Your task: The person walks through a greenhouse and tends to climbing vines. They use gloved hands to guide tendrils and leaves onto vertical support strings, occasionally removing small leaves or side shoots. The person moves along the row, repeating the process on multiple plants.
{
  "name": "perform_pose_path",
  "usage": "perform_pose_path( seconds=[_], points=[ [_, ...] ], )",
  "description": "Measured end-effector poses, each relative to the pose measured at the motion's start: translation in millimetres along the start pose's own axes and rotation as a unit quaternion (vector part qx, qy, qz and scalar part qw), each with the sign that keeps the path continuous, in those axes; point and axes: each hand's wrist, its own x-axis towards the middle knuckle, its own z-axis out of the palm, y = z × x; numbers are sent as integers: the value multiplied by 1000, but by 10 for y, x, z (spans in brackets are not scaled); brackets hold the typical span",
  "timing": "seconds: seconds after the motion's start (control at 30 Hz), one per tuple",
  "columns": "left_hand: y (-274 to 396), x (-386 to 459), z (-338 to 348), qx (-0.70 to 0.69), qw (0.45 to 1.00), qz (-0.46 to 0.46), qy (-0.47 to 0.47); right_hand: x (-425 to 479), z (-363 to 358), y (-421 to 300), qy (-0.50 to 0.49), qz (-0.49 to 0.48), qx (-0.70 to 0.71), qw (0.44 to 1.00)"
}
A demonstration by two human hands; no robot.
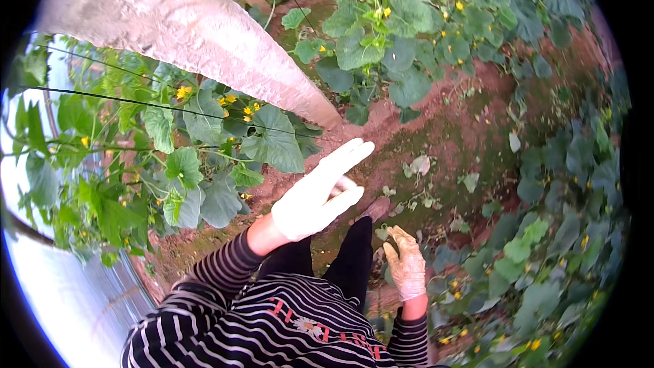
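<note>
My left hand [319, 191], in a white glove, is raised at the middle of the view with its fingers stretched and the thumb a little apart; it holds nothing. Beside it on the left are vine leaves [273, 138] with yellow flowers [249, 111]. My right hand [406, 260], in a thin, stained glove, hangs lower at the right with its fingers loosely bent and apart; no object shows in it. Leafy vines [536, 296] grow to its right.
A thick pale post [219, 36] slants from the upper left to the soil near my left hand. Dark wires [153, 105] cross the left plants. More flowering vines [403, 25] stand beyond. Soil [460, 128] with moss and withered leaves lies between rows. Plastic sheeting [87, 286] edges the lower left.
</note>
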Motion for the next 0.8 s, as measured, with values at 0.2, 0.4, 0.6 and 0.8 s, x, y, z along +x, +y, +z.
perform_pose_path(
  seconds=[0.2,0.4,0.6,0.8],
  points=[
    [216,641,259,16,998,25,62,265,-861,298,6,67,-6,998],
    [231,1065,92,36,986,35,158,620,-1220,426,-7,8,-16,1000],
    [-1158,2171,-616,-331,856,-217,332,1217,-1396,18,-51,-53,-27,997],
    [-2104,3210,-1315,-531,624,-193,540,1954,-1406,-938,-85,-229,16,970]
  ],
)
